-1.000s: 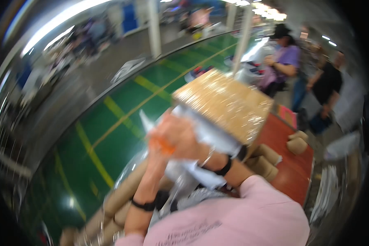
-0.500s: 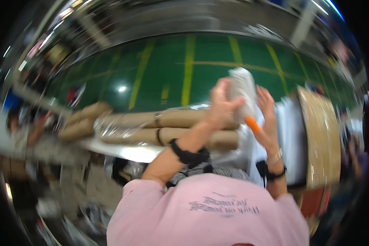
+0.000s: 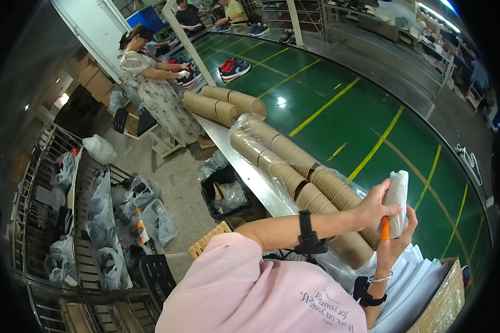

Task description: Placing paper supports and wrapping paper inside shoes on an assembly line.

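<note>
My left hand (image 3: 374, 211) grips a white paper-like bundle (image 3: 398, 191) from its left side, with the thumb lying across it. On the lower right, my right hand (image 3: 395, 247) is closed around the same bundle. It is elongated, rounded at the top and held up over the table edge. An orange cover (image 3: 385, 227) seems to sit on my right thumb. Below and left of my hands lie long stacks of nested brown cardboard pieces (image 3: 278, 166), partly in clear plastic. White paper sheets (image 3: 408, 277) lie beneath my right wrist.
A cardboard box (image 3: 441, 299) holds the sheets at the lower right. The green table (image 3: 316, 116) with yellow stripes stretches away, carrying shoes (image 3: 234, 69). Another person (image 3: 155, 91) stands at the far left. A lined bin (image 3: 225, 191) and metal racks (image 3: 66, 222) with bags stand left.
The view has swung left and sharpened, showing the person, racks and bin. Both hands still hold the white bundle, which now appears farther right and lower in the picture.
</note>
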Tool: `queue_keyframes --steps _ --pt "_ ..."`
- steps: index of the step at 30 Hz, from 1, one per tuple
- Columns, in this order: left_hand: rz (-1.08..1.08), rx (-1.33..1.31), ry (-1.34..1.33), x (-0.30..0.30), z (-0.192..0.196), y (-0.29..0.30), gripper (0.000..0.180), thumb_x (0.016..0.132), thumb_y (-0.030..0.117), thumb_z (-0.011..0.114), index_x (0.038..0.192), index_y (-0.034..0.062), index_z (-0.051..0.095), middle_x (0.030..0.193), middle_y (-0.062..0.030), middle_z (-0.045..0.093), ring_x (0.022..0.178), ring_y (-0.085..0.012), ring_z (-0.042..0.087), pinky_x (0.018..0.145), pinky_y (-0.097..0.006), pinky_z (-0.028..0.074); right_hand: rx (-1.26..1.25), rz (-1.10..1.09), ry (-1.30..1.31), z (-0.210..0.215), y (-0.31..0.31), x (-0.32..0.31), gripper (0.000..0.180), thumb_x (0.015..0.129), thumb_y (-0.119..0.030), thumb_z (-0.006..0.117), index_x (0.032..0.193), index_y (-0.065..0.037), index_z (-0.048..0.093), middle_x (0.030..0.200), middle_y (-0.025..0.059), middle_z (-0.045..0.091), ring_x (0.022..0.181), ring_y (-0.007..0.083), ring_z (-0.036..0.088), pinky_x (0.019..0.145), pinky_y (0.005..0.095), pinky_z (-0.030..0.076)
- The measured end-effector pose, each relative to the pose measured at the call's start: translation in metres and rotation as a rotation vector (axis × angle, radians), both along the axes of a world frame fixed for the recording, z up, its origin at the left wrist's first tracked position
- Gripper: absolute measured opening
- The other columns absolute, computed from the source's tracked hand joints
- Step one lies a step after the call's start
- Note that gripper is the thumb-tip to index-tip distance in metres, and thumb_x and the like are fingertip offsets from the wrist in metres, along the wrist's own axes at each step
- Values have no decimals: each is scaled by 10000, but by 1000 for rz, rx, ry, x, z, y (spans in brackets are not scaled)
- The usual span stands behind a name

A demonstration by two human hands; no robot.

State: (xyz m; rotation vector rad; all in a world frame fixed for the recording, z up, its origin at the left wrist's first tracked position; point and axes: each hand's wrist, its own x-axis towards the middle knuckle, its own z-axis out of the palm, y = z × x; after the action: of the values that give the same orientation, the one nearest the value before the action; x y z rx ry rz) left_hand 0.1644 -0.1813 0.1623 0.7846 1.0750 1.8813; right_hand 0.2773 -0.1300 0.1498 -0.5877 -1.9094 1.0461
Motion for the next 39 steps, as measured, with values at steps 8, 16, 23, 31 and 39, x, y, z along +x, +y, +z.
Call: queue_keyframes --steps 8,16,23,31,39 --pt "212 73 470 -95 88 -66 411 763 47 671 1121 23 470 1024 -98 525 791 -105 596 678 -226 495 -40 -12 -75 -7 15 -36 582 751 -25 670 1246 -26 365 1019 139 562 935 204 558 810 294 440" --pt "576 534 906 -240 172 -122 582 676 195 779 1137 33 463 946 -68 551 722 -102 567 671 -236 459 148 59 -227 -7 11 -119 678 752 -125 708 1282 9 306 1140 139 481 975 198 524 789 295 443" --pt "907 623 1519 -411 209 -192 721 608 192 818 1199 41 435 992 -71 544 795 -123 547 674 -240 460 -19 -25 -168 -4 -22 -231 831 647 -124 736 1317 -19 256 1185 159 464 1072 285 494 917 364 385" --pt "777 -150 1234 -598 160 -266 456 714 297 741 995 1 538 883 -72 568 776 -144 547 667 -256 454 285 32 -433 37 -41 -369 741 707 -139 705 1305 -48 276 1116 166 546 952 243 554 792 340 463" --pt "1028 -1026 840 -839 -103 -295 363 716 262 689 968 28 576 892 -172 626 838 -298 599 770 -373 466 385 248 -709 -17 -36 -412 722 707 -153 701 1273 15 285 1077 258 561 904 402 603 782 403 482"
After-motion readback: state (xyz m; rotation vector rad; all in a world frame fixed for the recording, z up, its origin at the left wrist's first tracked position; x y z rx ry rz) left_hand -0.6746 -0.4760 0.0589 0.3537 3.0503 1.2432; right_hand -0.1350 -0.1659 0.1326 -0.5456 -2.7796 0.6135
